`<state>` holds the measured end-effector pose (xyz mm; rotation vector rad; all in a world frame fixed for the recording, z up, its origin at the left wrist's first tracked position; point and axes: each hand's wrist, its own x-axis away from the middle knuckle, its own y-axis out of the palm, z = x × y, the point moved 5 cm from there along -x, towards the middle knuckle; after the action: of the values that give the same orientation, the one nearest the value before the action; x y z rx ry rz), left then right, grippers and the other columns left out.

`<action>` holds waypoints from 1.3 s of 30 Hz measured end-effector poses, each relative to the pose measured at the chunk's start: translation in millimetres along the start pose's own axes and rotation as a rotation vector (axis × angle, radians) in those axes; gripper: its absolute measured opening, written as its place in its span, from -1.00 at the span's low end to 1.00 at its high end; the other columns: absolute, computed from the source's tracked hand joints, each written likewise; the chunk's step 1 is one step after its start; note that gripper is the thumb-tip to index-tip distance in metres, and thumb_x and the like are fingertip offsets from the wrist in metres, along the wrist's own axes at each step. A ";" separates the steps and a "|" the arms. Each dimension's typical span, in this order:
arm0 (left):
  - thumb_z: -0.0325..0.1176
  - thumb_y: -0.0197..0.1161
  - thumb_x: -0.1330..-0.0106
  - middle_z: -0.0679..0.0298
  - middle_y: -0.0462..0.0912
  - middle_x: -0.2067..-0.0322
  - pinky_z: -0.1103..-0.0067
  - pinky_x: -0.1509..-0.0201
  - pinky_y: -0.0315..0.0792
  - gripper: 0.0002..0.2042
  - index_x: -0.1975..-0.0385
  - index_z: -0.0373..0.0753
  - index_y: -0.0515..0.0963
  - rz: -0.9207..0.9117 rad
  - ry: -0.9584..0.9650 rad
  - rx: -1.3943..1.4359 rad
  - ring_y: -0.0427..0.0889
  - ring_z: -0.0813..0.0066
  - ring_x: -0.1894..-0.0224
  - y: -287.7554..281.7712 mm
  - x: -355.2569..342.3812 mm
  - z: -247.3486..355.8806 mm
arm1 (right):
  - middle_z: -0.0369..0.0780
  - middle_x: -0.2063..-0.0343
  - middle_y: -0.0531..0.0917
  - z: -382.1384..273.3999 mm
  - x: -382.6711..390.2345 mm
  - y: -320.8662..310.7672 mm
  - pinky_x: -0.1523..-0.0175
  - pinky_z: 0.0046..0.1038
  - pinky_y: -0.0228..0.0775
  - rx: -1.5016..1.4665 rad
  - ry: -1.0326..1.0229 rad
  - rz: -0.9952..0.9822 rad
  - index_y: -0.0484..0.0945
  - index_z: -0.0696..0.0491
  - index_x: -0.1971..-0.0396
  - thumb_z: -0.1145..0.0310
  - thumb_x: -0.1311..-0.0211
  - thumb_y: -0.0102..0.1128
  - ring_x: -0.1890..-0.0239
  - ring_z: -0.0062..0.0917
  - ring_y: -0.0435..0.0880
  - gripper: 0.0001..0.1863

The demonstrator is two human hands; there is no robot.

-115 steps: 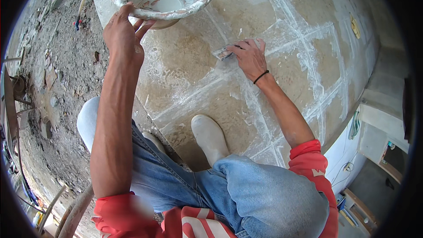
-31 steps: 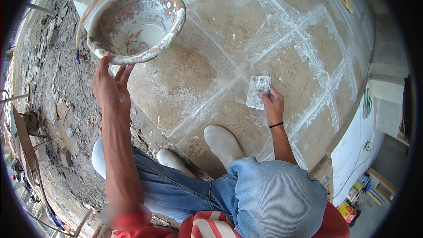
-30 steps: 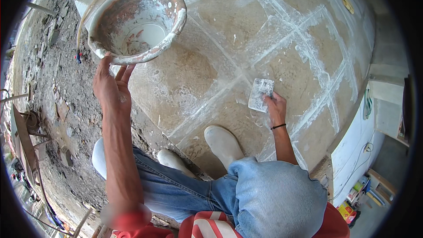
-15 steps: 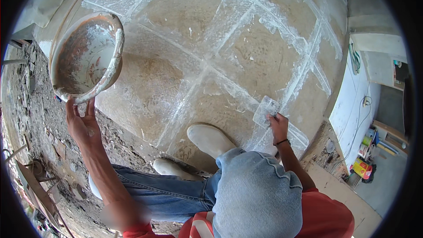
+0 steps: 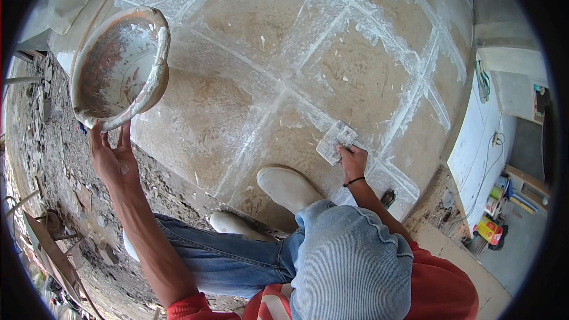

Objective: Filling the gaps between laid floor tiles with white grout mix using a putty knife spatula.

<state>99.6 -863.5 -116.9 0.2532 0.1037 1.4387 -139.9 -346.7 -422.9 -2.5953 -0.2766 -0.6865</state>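
At the left, my left hand (image 5: 117, 157) holds a round bowl (image 5: 159, 86) by its near rim, the fingers under the edge. The bowl is tilted, its reddish-brown inside coated with white, and thick white crust covers its rim. My right hand (image 5: 354, 163), with a dark band at the wrist, grips a flat squarish scraper (image 5: 335, 141) smeared with white. The scraper lies against the tan tiled floor (image 5: 349, 77), over one of the white-smeared lines. White paste streaks follow these lines in a grid.
My light-coloured boots (image 5: 284, 186) stand on the near tiles. Rough broken ground with rubble (image 5: 65, 172) borders the tiles at the left. A white panel (image 5: 474, 160) with a cable is at the right, beside a red and yellow package (image 5: 489, 229). A dark small object (image 5: 387, 198) lies by my right forearm.
My right hand and the scraper have moved left along the white line, and the scraper has turned. My left hand still holds the bowl in nearly the same place.
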 end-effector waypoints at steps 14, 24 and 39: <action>-0.41 0.12 -0.55 -0.04 0.36 -0.22 0.13 -0.30 0.65 -0.60 -0.28 -0.50 0.33 0.044 -0.009 0.030 0.49 0.07 -0.27 1.7 4.6 3.1 | -0.30 0.39 0.71 -120.1 -7.0 91.0 0.34 -0.57 0.37 -0.272 -0.009 -0.218 0.72 0.34 0.17 0.44 -0.28 0.37 0.44 -0.69 0.54 -0.75; -0.37 0.17 -0.53 -0.03 0.39 -0.19 0.19 -0.18 0.74 -0.61 -0.22 -0.49 0.37 0.086 -0.035 0.063 0.60 0.03 -0.18 11.4 12.3 1.4 | -0.23 0.29 0.75 -120.3 -14.0 113.2 0.22 -0.57 0.50 -0.288 0.065 -0.248 0.70 0.36 0.10 0.53 -0.27 0.34 0.35 -0.63 0.67 -0.74; -0.36 0.19 -0.52 -0.11 0.37 -0.26 0.20 -0.13 0.76 -0.60 -0.16 -0.57 0.37 0.111 -0.024 0.135 0.59 -0.22 -0.14 15.5 11.2 3.1 | -0.26 0.31 0.75 -132.7 -0.3 123.6 0.16 -0.57 0.46 -0.120 -0.270 -0.351 0.70 0.34 0.15 0.53 -0.26 0.26 0.30 -0.66 0.63 -0.77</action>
<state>86.8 -851.1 -109.3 0.3925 0.1696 1.5402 -159.5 -517.2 -364.3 -2.7829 -0.8134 -0.4740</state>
